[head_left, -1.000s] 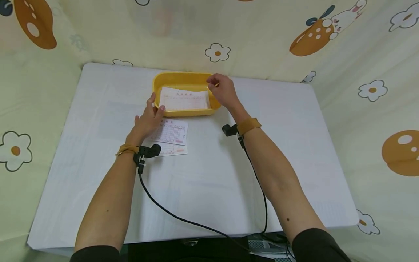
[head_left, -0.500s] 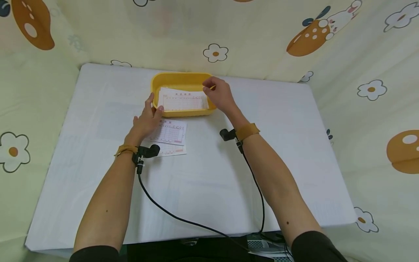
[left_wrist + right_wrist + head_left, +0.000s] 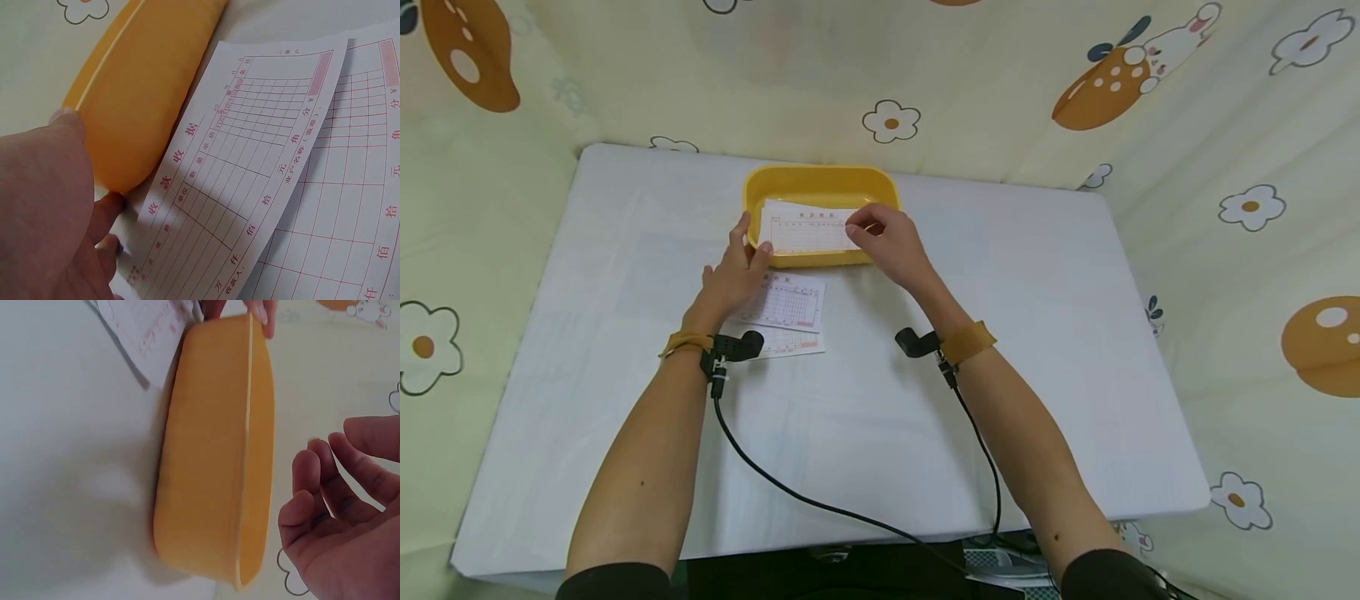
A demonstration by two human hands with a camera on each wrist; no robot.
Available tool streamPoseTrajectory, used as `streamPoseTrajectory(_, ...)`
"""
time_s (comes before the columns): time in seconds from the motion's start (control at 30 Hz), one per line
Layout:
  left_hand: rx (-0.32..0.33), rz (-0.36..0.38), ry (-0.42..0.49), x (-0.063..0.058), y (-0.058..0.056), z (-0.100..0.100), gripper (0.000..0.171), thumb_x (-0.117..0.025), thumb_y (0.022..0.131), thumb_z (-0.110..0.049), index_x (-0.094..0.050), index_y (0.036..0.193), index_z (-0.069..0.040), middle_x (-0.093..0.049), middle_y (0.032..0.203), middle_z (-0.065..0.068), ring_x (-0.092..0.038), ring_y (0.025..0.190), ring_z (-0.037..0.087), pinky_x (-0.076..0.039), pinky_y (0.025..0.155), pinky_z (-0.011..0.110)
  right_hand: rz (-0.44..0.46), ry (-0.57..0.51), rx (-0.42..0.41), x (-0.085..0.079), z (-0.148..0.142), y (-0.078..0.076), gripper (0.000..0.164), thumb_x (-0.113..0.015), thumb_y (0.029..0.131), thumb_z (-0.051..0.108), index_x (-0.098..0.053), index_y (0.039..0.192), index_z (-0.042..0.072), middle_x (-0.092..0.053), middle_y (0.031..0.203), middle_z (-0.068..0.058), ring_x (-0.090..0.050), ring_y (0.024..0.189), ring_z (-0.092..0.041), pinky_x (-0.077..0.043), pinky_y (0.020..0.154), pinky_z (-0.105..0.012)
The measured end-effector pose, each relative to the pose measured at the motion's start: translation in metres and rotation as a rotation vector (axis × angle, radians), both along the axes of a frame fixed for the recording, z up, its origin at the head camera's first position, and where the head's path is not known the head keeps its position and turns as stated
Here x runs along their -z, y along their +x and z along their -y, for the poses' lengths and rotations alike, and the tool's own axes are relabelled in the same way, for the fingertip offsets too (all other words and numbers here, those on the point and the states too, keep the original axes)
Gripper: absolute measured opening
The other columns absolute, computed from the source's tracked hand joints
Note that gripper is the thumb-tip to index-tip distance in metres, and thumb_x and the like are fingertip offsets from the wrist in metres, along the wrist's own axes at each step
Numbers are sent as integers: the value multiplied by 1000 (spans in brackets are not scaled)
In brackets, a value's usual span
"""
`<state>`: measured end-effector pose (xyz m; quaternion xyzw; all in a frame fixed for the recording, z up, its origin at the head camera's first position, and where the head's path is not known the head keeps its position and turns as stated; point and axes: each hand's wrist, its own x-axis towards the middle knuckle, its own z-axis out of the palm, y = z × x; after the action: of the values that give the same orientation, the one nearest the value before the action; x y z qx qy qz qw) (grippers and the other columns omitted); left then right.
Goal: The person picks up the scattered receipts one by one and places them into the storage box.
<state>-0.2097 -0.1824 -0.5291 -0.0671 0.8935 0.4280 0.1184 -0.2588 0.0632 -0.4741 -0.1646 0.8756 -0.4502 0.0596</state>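
Observation:
A yellow plastic tray (image 3: 820, 260) stands near the back of the table, with white printed receipt slips (image 3: 805, 237) lying inside. My left hand (image 3: 730, 279) grips its front left corner, the thumb over the rim and other fingers at the outer side. Over the tray's right part hovers my right hand (image 3: 895, 243), fingers loosely curled, overlapping the slips' right end. The right wrist view shows nothing between the fingers of this hand (image 3: 350, 506). Two more receipt slips (image 3: 231, 162) lie overlapping on the table in front of the tray, partly behind my left hand in the head view.
The table has a white cover (image 3: 850, 433). A patterned curtain (image 3: 985, 100) hangs right behind the tray and along both sides. A black cable (image 3: 808, 498) runs from the left wrist camera (image 3: 741, 346) across the table to its front edge; another hangs from the right wrist.
My right hand has moved left and toward me, from the tray's right rim to above the right end of the slips inside. My left hand has kept its grip on the corner.

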Motion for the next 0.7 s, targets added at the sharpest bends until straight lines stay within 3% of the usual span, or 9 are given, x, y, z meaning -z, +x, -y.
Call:
streamPoseTrajectory(0.2,-3,-3,-2,2,-2,0,72,-30,103,-52,19,153,-34,-4,164,5,-5,150,31,14,110,66,78,18,-105,16,7,22,11,-64,95,22,-68,99,12,-64,94,0,-55,86,-18,-48,73,-27)
streamPoseTrajectory(0.43,-4,17,6,2,-2,2,72,-29,103,-52,20,153,-33,-6,164,7,-4,150,32,14,111,65,100,108,-203,45,19,31,27,-61,96,16,-66,117,1,-65,107,-6,-57,93,-19,-50,80,-28)
streamPoseTrajectory(0.7,-4,3,20,3,-2,2,72,-29,103,-52,18,153,-33,-3,164,5,-3,150,32,14,111,64,72,252,-128,71,37,27,40,-68,90,15,-58,125,0,-57,109,-11,-49,101,-22,-44,88,-32)
